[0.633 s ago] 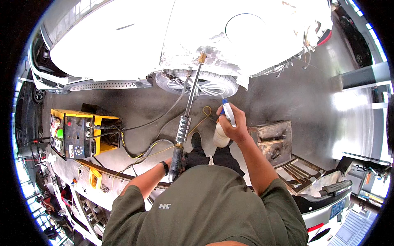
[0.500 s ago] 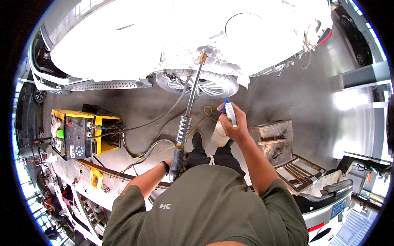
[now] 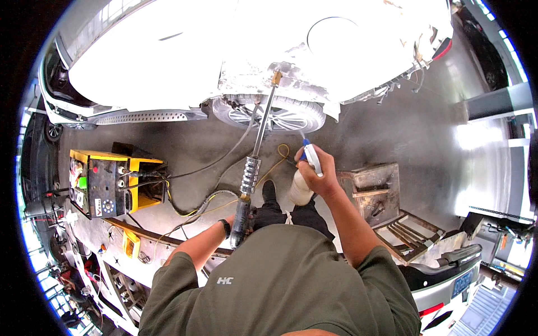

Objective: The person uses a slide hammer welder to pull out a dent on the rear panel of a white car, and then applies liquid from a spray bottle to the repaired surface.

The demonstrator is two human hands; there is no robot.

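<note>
Slide-hammer puller, long: black grip end, ribbed silver weight, shiny metal rod, brass-coloured tip [image 3: 249, 176]. Runs slantwise from the person's waist up to the white car body [image 3: 168, 67]; tip meets the panel at a scuffed, grey-patched area above the wheel arch. Weight sits low on the rod, next to the black grip.

Left hand [image 3: 231, 219] at that grip, mostly hidden behind it; cannot tell how far the fingers are curled.

Right hand [image 3: 324, 171] wrapped round the neck of a cloudy whitish plastic spray bottle with blue-and-white trigger head [image 3: 302, 189], bottle upright-leaning, nozzle toward the car. Faint mist off the nozzle. Bottle is right of the rod, well apart from it, in front of the silver multi-spoke wheel [image 3: 297, 116].

Edges: yellow-and-black boxy machine [image 3: 103, 187] left, black cable [image 3: 204, 167] crossing the floor from it. Thin yellow hose [image 3: 283, 149] loops between rod and bottle. Right, near the forearm, a worn metal box [image 3: 384, 190]; slatted frame [image 3: 408, 236] just behind it. Grey floor [image 3: 426, 134] stretches widely right of the wheel; narrower strip between car and feet.
</note>
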